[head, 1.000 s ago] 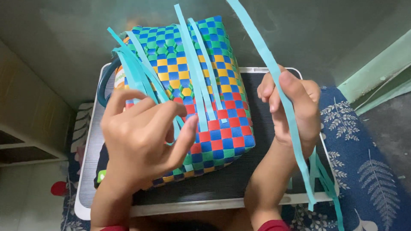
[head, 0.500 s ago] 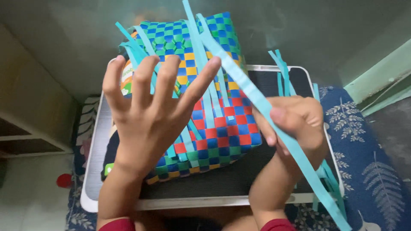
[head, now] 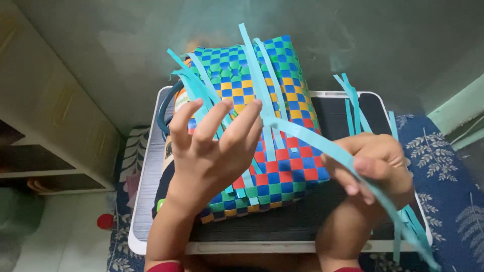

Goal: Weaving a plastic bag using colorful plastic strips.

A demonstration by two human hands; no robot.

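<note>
I see my left hand (head: 212, 151) spread open, fingers splayed over the woven checkered basket (head: 262, 131), which lies on the white-rimmed lap tray (head: 151, 221). My right hand (head: 375, 163) is closed, pinching one long light-blue strip (head: 312, 140). That strip runs from the basket's middle, beside my left fingertips, down and rightward through my right grip, so its long axis slants away from the weave toward my right side.

I see a small white-rimmed table (head: 348, 94) with a dark ribbed top — the woven checkered basket (head: 282, 166) lies on it, under my left hand (head: 212, 156), left of my right hand (head: 378, 166).
</note>
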